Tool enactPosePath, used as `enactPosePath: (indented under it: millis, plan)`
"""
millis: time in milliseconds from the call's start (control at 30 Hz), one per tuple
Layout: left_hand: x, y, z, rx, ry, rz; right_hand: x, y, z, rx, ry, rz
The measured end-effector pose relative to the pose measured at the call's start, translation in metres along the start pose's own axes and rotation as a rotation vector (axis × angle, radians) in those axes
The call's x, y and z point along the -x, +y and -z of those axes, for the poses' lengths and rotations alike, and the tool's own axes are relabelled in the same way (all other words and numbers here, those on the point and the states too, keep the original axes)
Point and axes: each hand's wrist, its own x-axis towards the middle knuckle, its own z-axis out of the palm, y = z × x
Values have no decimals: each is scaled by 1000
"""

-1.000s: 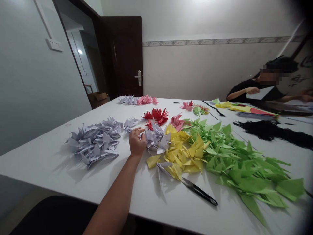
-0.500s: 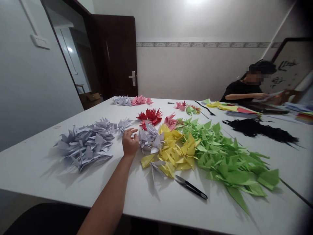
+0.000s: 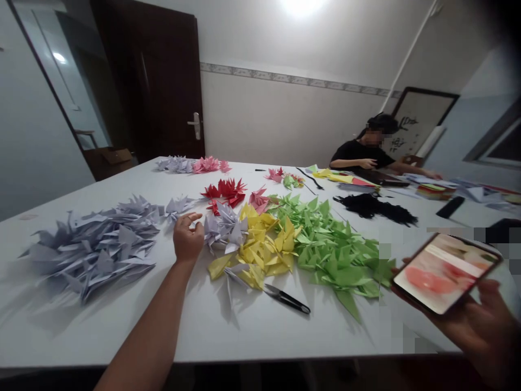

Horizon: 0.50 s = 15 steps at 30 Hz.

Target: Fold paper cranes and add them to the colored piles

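My left hand point(image 3: 188, 237) rests on the white table, its fingers loosely bent and apart, with nothing visible in them. It lies between a big pile of pale lilac folded papers point(image 3: 109, 247) and a smaller pale cluster point(image 3: 226, 227). At the right, my right hand point(image 3: 474, 320) holds a phone point(image 3: 446, 273) with a lit screen, tilted above the table. Yellow folded papers point(image 3: 266, 247) and a green pile point(image 3: 336, 239) lie in the middle, with red ones point(image 3: 224, 193) behind. Black snips point(image 3: 288, 298) lie in front of the yellow papers.
Black threads point(image 3: 372, 207) lie behind the green pile. A person in black point(image 3: 356, 155) sits at the far right near stacked coloured paper point(image 3: 345, 181). More pale point(image 3: 176, 164) and pink folded papers point(image 3: 209, 164) sit at the far edge. A brown door point(image 3: 152, 81) stands behind.
The view has turned to the right, so the table's contents appear further left. My right hand with the phone has come into view. The seated person's arms have moved apart.
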Motion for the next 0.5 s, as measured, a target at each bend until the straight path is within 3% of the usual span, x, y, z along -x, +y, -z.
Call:
enactPosePath:
  millis: [167,333,500]
  plan:
    - [0,2,0,-17,-5,-14,8,1,-9,-202,-125,-61]
    - [-1,3,1,-36,-11,-10,2,7,-16,-279,-78,-19]
    - [-1,2,0,-22,-21,9,-9,18,-9,-247,-81,13]
